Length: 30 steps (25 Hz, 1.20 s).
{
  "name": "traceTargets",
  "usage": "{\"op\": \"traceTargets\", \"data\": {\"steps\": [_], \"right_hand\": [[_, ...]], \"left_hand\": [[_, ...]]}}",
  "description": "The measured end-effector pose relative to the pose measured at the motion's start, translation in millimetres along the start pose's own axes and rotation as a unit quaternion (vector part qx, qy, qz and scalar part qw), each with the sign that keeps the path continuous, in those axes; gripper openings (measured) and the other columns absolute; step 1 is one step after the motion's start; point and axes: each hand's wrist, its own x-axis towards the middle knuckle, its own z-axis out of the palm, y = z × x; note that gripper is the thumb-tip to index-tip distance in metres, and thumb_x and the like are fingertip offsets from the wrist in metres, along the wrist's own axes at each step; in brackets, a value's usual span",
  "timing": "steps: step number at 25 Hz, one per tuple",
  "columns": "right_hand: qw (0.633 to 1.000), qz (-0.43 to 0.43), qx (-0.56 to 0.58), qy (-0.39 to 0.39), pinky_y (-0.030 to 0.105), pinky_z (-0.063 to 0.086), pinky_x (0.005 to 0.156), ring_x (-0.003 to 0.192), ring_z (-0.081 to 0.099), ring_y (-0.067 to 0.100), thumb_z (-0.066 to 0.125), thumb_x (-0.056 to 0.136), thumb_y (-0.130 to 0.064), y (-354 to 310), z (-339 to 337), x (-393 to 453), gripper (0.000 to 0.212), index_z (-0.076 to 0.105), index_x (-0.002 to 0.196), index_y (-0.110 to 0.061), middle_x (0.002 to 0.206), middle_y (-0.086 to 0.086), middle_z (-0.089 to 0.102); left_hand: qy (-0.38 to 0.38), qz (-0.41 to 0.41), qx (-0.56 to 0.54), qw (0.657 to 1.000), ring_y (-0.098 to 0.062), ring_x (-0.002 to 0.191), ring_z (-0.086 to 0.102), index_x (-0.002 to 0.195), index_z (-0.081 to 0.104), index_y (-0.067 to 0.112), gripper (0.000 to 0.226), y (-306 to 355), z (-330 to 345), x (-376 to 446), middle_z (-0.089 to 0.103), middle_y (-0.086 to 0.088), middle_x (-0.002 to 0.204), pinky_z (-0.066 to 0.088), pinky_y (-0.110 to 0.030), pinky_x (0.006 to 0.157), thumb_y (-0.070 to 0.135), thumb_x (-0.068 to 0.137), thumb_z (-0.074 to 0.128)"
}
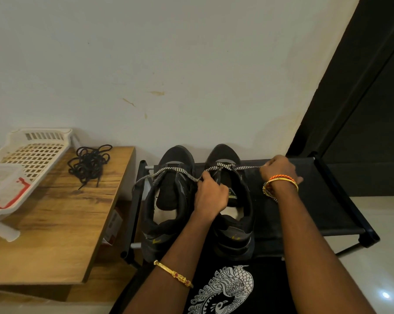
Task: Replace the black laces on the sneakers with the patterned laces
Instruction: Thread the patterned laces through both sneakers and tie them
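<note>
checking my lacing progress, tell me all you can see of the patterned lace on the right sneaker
The patterned lace is a flat woven cord, checkered black and white. It crosses the right sneaker near the toe end only. Each end is pulled taut sideways, one pinched by the left hand, the other by the right hand.

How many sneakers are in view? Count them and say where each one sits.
2. The left sneaker and the right sneaker stand side by side on the black rack, toes toward the wall. The left hand partly covers the right one. No others show.
</note>
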Motion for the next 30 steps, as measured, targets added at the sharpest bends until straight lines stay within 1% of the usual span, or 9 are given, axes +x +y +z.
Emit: {"op": "traceTargets", "data": {"steps": [3,5,7,13,19,22,26,28,30], "right_hand": [[0.985,-0.096,0.073,-0.127,0.051,0.040,0.101,0.101,0.058,0.025,0.062,0.082,-0.014,-12.6,12.0,-2.0,0.012,0.060,0.080,-0.026,0.090,-0.003,0.062],[0.974,-0.130,0.092,-0.160,0.050,0.046,0.096,0.095,0.061,0.022,0.061,0.081,-0.020,-18.8,17.2,-3.9,0.011,0.063,0.073,-0.028,0.085,-0.006,0.066],[0.972,-0.144,0.100,-0.159,0.046,0.049,0.093,0.094,0.062,0.021,0.061,0.082,-0.022,-21.7,18.0,-5.0,0.008,0.067,0.077,-0.024,0.086,-0.003,0.068],[0.968,-0.129,0.127,-0.174,0.028,0.048,0.078,0.086,0.060,0.016,0.060,0.086,-0.002,-17.8,19.8,-1.4,0.015,0.066,0.083,-0.016,0.079,-0.003,0.062],[0.962,-0.138,0.119,-0.202,0.028,0.046,0.074,0.074,0.056,0.011,0.066,0.085,-0.009,-16.1,14.8,-1.4,0.014,0.066,0.075,-0.019,0.075,0.001,0.063],[0.972,-0.122,0.107,-0.172,0.025,0.043,0.067,0.072,0.055,0.011,0.066,0.086,-0.009,-11.5,11.1,-0.6,0.011,0.066,0.076,-0.014,0.072,0.001,0.061],[0.981,-0.086,0.111,-0.136,0.030,0.040,0.076,0.079,0.052,0.015,0.063,0.088,-0.009,-6.9,5.1,1.2,0.006,0.067,0.088,-0.005,0.076,0.001,0.059],[0.982,-0.080,0.103,-0.134,0.032,0.041,0.077,0.084,0.053,0.017,0.060,0.090,-0.009,-7.0,7.1,-0.2,0.006,0.065,0.087,-0.006,0.077,0.001,0.058],[0.980,-0.084,0.110,-0.144,0.031,0.044,0.076,0.085,0.054,0.018,0.059,0.091,-0.010,-9.0,11.1,-3.1,0.006,0.062,0.086,-0.010,0.078,0.000,0.058]], "left_hand": [[-0.014,-0.004,0.004,1.000,-0.034,0.112,0.052,0.137,0.032,0.011,0.052,-1.3,-2.3,3.3,0.049,-0.017,0.130,0.043,-0.044,0.095,0.016,0.087,0.046],[-0.020,0.002,0.013,1.000,-0.034,0.114,0.051,0.138,0.030,0.011,0.055,-1.0,-4.5,3.5,0.048,-0.017,0.131,0.043,-0.043,0.094,0.017,0.086,0.046],[-0.026,0.005,0.016,1.000,-0.034,0.114,0.051,0.140,0.029,0.010,0.056,-0.8,-5.4,5.2,0.048,-0.017,0.132,0.043,-0.043,0.094,0.018,0.087,0.045],[-0.034,0.003,0.025,0.999,-0.033,0.116,0.050,0.140,0.028,0.011,0.055,-1.5,-7.4,9.4,0.046,-0.016,0.134,0.040,-0.041,0.091,0.018,0.088,0.044],[-0.042,0.001,0.018,0.999,-0.031,0.116,0.049,0.141,0.027,0.013,0.056,-4.1,-9.6,10.8,0.047,-0.015,0.133,0.039,-0.039,0.090,0.016,0.087,0.043],[-0.024,0.000,0.003,1.000,-0.033,0.115,0.050,0.140,0.029,0.011,0.054,-3.5,-5.4,9.8,0.048,-0.016,0.132,0.041,-0.042,0.094,0.015,0.088,0.043],[-0.004,0.001,0.005,1.000,-0.032,0.114,0.051,0.139,0.030,0.011,0.052,0.0,-1.2,4.7,0.047,-0.016,0.131,0.040,-0.042,0.092,0.015,0.090,0.044],[-0.020,-0.012,0.009,1.000,-0.032,0.118,0.048,0.141,0.028,0.012,0.056,-0.5,-0.9,8.5,0.043,-0.015,0.136,0.040,-0.041,0.095,0.016,0.088,0.045],[-0.072,-0.038,-0.058,0.995,-0.032,0.123,0.044,0.141,0.031,0.015,0.066,-0.5,-3.9,13.6,0.037,-0.012,0.140,0.039,-0.045,0.103,0.024,0.080,0.052]]}}
